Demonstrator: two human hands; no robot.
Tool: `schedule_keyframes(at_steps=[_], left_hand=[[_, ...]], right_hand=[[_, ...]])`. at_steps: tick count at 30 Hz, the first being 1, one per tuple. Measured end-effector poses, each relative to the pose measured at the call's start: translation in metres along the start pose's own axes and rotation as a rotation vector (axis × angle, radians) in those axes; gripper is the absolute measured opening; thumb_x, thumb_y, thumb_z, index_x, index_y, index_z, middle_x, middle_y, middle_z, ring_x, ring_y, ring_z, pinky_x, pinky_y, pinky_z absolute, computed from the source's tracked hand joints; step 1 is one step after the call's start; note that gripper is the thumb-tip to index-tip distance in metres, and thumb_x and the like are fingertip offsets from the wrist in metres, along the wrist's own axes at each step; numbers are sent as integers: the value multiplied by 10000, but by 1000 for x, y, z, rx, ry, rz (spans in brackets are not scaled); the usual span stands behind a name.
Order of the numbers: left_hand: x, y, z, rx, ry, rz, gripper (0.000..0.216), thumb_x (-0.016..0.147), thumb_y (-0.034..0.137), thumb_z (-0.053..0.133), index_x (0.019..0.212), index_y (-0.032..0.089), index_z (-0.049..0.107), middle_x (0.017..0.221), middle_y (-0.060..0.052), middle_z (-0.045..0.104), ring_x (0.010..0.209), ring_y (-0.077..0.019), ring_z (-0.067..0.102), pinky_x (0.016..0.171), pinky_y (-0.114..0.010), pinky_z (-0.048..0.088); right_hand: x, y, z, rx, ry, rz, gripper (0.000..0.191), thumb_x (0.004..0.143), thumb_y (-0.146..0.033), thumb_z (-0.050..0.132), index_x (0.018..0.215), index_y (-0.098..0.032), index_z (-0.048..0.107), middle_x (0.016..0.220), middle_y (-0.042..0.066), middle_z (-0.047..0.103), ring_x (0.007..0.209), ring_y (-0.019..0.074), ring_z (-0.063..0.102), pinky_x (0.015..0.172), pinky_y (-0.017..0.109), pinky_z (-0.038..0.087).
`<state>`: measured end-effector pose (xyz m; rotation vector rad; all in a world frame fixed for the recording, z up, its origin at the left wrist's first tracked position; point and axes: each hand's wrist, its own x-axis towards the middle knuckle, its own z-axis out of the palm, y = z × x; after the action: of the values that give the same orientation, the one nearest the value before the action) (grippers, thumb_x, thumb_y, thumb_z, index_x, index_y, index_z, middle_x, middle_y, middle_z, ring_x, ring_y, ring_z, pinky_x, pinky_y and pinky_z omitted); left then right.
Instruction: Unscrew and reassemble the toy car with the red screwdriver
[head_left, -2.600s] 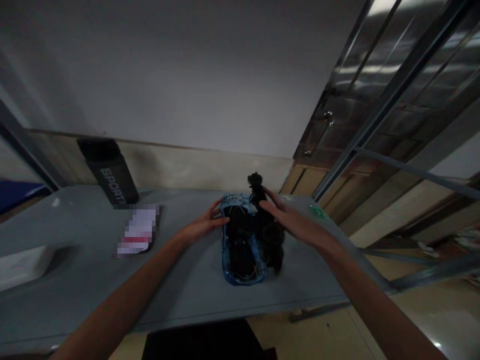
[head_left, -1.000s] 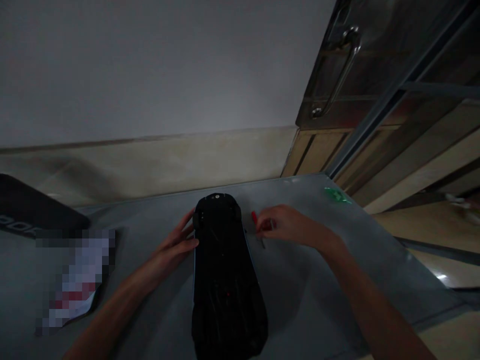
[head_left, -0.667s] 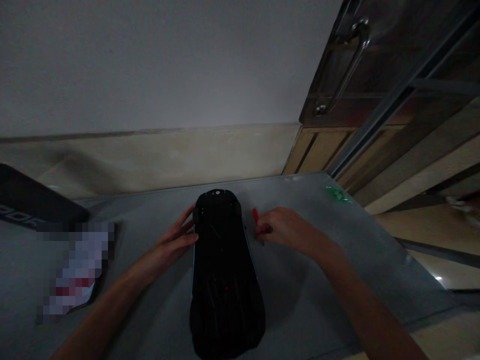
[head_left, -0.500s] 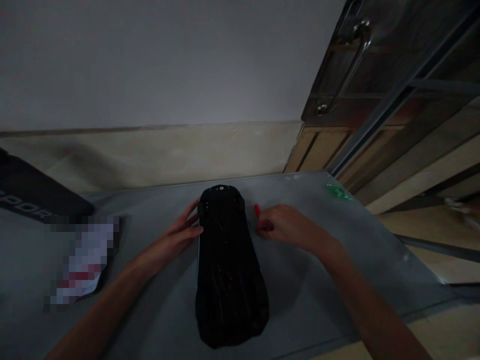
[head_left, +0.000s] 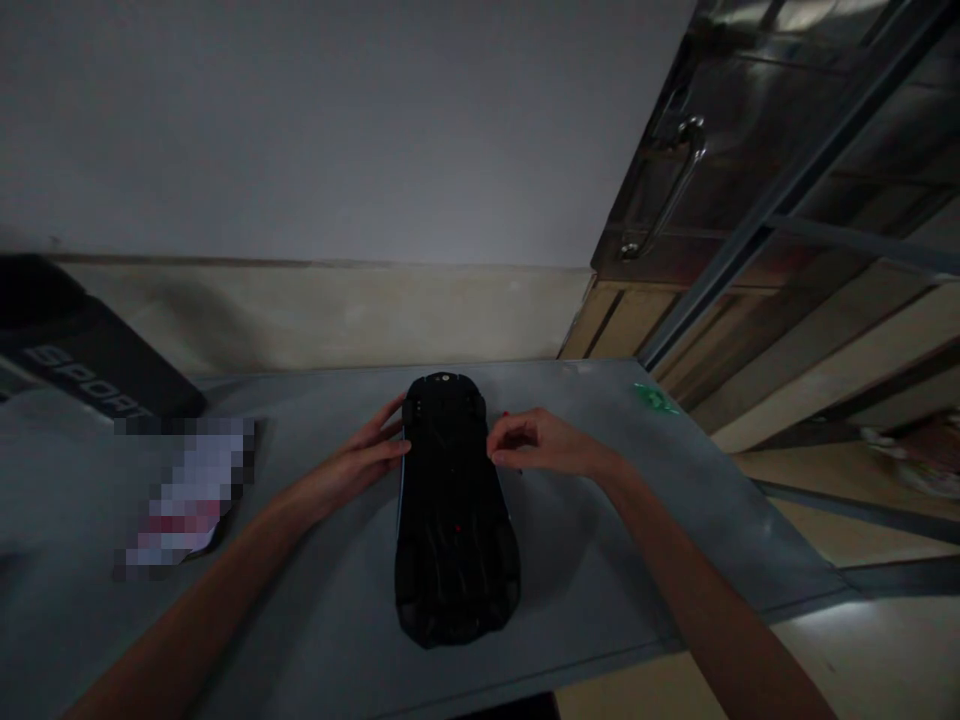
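An upside-down toy car [head_left: 454, 500] lies lengthwise on the grey table [head_left: 600, 520], its black underside facing up. My left hand [head_left: 373, 450] grips the car's left flank near the far wheel, thumb at the edge and fingers stretched along the side. At the opposite edge, my right hand [head_left: 536, 440] has its fingers curled in, thumb and index close together by the far right wheel. Whatever is between those fingertips is too small or hidden to make out. A small red piece [head_left: 505, 413] peeks out behind the right hand, which mostly covers it.
To the left stand a dark box lettered SPORT [head_left: 97, 350] and a blurred-out flat packet [head_left: 187, 490]. A crumpled green wrapper [head_left: 655, 397] lies near the table's right edge. A wall [head_left: 375, 310] borders the back, with a metal-handled door [head_left: 667, 190] at the right.
My right hand has moved left from the red piece to the car's edge. The red piece is now mostly covered. My left hand stays on the car, and the view has shifted slightly.
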<state>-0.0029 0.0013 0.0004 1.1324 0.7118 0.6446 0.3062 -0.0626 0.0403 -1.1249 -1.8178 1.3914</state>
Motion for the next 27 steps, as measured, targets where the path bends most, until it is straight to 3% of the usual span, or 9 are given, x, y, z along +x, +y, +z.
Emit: schedule_keyframes(at_steps=[5, 14, 17, 20, 23, 27], left_hand=[[1, -2, -2, -2, -15, 14, 904, 889, 324, 829, 1690, 404, 419, 1765, -59, 450, 1607, -369, 443, 1305, -510, 394], [2, 0, 0, -13, 8, -7, 986, 836, 355, 874, 1701, 381, 400, 1746, -68, 480, 1627, -388, 402, 1325, -515, 367], [2, -1, -2, -13, 9, -22, 967, 858, 360, 863, 1702, 386, 392, 1760, -51, 460, 1637, -386, 385, 1331, -507, 360], [2, -2, -3, -17, 13, -24, 940, 863, 354, 859, 1689, 401, 413, 1757, -27, 467, 1640, -379, 381, 1323, -491, 380], [3, -2, -3, -5, 19, -25, 928, 865, 350, 856, 1684, 399, 423, 1746, -39, 484, 1632, -366, 404, 1322, -490, 387], [3, 0, -2, 20, 16, -13, 902, 874, 365, 847, 1677, 396, 437, 1734, -55, 500, 1612, -367, 440, 1316, -500, 397]], right_hand=[[-3, 1, 0, -34, -1, 31, 285, 872, -485, 821, 920, -215, 746, 812, -22, 681, 738, 136, 590, 732, 294, 495], [5, 2, 15, 134, 25, 87, 349, 803, -393, 832, 880, -245, 526, 754, -78, 506, 664, 113, 460, 605, 250, 379], [-9, -3, 13, 94, 146, 18, 301, 861, -425, 782, 924, -247, 548, 813, -45, 553, 724, 136, 523, 665, 275, 441], [-41, -2, -6, -105, 422, -13, 217, 953, -460, 660, 969, -257, 586, 860, -5, 617, 767, 174, 583, 720, 318, 496], [-80, 12, -31, -409, 661, 104, 146, 962, -406, 635, 975, -260, 633, 879, 43, 692, 802, 233, 657, 786, 397, 536], [-115, 40, -44, -563, 619, 218, 102, 966, -308, 621, 981, -263, 711, 933, 112, 781, 855, 312, 743, 841, 473, 570]])
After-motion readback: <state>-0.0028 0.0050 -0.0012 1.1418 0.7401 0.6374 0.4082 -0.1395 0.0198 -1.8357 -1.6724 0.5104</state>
